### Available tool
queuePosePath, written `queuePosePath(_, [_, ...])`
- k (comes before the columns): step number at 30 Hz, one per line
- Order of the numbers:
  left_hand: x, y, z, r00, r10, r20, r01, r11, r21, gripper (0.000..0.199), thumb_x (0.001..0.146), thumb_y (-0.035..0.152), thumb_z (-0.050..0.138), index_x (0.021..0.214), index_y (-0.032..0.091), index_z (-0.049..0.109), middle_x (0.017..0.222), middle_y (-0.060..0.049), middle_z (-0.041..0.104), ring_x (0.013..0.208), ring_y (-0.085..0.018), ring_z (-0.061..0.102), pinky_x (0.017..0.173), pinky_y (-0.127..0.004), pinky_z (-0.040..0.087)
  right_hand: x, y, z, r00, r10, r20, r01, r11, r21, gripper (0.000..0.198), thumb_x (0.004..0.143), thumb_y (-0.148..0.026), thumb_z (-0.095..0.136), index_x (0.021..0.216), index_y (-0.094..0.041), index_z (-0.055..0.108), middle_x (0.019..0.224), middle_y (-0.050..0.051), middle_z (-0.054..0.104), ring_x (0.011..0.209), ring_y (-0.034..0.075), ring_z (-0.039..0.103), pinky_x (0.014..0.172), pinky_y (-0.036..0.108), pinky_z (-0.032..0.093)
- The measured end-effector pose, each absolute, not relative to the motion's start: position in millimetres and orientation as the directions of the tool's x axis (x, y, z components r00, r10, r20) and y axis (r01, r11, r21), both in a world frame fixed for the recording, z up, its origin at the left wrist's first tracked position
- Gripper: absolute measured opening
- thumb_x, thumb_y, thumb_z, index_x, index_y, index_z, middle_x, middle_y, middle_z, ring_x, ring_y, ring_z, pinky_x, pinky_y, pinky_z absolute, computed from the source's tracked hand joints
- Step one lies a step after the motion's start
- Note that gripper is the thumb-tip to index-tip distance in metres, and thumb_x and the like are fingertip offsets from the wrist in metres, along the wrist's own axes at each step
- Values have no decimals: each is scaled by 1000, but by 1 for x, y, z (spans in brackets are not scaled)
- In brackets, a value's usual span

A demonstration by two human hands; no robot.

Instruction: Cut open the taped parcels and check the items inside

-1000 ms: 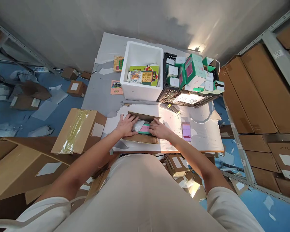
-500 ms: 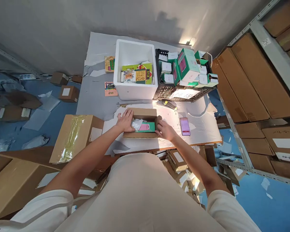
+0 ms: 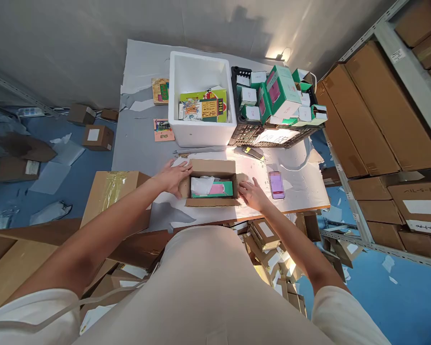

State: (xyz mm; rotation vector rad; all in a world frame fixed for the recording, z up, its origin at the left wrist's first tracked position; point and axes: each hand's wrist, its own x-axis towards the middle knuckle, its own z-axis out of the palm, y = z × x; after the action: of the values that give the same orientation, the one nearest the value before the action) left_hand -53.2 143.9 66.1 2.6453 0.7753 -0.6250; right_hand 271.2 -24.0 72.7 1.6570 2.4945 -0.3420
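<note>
An open cardboard box (image 3: 212, 202) stands on the table in front of me, its flaps spread outward. Inside lie a green and pink product box (image 3: 217, 188) and a white plastic packet (image 3: 201, 185). My left hand (image 3: 174, 178) is at the box's left end, fingers spread and touching the left flap. At the opposite end, my right hand (image 3: 252, 193) rests against the right flap with its fingers apart. A phone with a lit purple screen (image 3: 276, 185) lies to the right of that hand. A black and yellow box cutter (image 3: 253, 153) lies behind it.
A white foam bin (image 3: 203, 134) with booklets stands at the back, beside a black crate (image 3: 242, 136) of green and white boxes. A large taped carton (image 3: 109, 191) is at the left. Shelves of cartons (image 3: 377, 110) line the right side.
My left hand has pulled out of the box's left side and moved left onto the flap. My right hand stays at the right end. The view has shifted slightly.
</note>
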Motion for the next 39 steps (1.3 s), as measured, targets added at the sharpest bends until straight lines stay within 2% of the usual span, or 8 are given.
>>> queuePosePath(4, [-49, 134, 63, 757, 455, -469, 571, -809, 137, 120, 53, 63, 70, 149, 13, 19, 156, -19, 14, 143, -40, 8, 111, -57, -2, 260, 3, 84, -426, 837, -345, 897, 441, -37, 24, 84, -11, 48, 96, -16, 68, 102, 13, 65, 103, 29, 55, 106, 55, 19])
queuePosePath(8, [-53, 127, 60, 717, 455, -529, 627, -752, 203, 121, 58, 58, 65, 151, 12, 2, 157, -18, -1, 144, -38, 1, 111, -57, 6, 241, 32, 86, -523, 731, -439, 817, 577, -14, 22, 82, -9, 50, 79, -15, 71, 89, 14, 68, 95, 28, 56, 94, 43, 33])
queuePosePath(13, [-56, 120, 51, 704, 483, -520, 684, -658, 315, 119, 65, 72, 50, 150, 11, -6, 157, -17, -3, 144, -39, -2, 110, -59, 8, 232, 38, 75, -534, 694, -483, 782, 622, 29, 18, 85, -17, 53, 90, -14, 70, 94, 14, 69, 93, 26, 58, 90, 38, 35])
queuePosePath(23, [-47, 84, 38, 663, 698, -272, 749, -618, 240, 142, 40, 74, 71, 150, 9, 9, 157, -22, 6, 140, -46, 7, 110, -60, -3, 198, 39, 28, -262, 823, -504, 896, 401, 189, 47, 79, -11, 53, 126, -11, 49, 106, 21, 64, 100, 30, 57, 89, 42, 34])
queuePosePath(29, [-49, 86, 33, 664, 713, -225, 744, -604, 286, 146, 38, 74, 71, 150, 7, 6, 156, -23, 10, 139, -44, 14, 110, -61, -4, 190, 44, 31, -206, 848, -488, 912, 347, 219, 36, 75, -12, 54, 111, -7, 56, 108, 24, 59, 101, 34, 53, 88, 44, 38])
queuePosePath(32, [-49, 83, 32, 658, 721, -218, 748, -593, 297, 144, 39, 73, 72, 150, 8, 8, 156, -22, 9, 138, -45, 15, 109, -61, -3, 206, 40, 54, -237, 862, -448, 951, 299, 72, 53, 65, -16, 66, 116, -9, 51, 113, 22, 55, 101, 32, 53, 87, 41, 40])
queuePosePath(35, [-47, 81, 32, 644, 735, -210, 757, -574, 313, 142, 41, 73, 71, 150, 8, 8, 156, -22, 8, 138, -45, 16, 110, -61, -2, 221, 33, 72, -303, 913, -272, 939, 237, -249, 73, 67, -25, 67, 131, -13, 35, 123, 17, 51, 110, 30, 50, 94, 42, 39])
queuePosePath(39, [-43, 78, 30, 615, 759, -212, 777, -538, 327, 144, 42, 76, 69, 150, 7, 5, 156, -24, 7, 139, -45, 15, 110, -60, 1, 218, 24, 66, -239, 971, -31, 853, 195, -484, 64, 71, -31, 65, 126, -16, 34, 129, 18, 47, 119, 29, 46, 97, 44, 40])
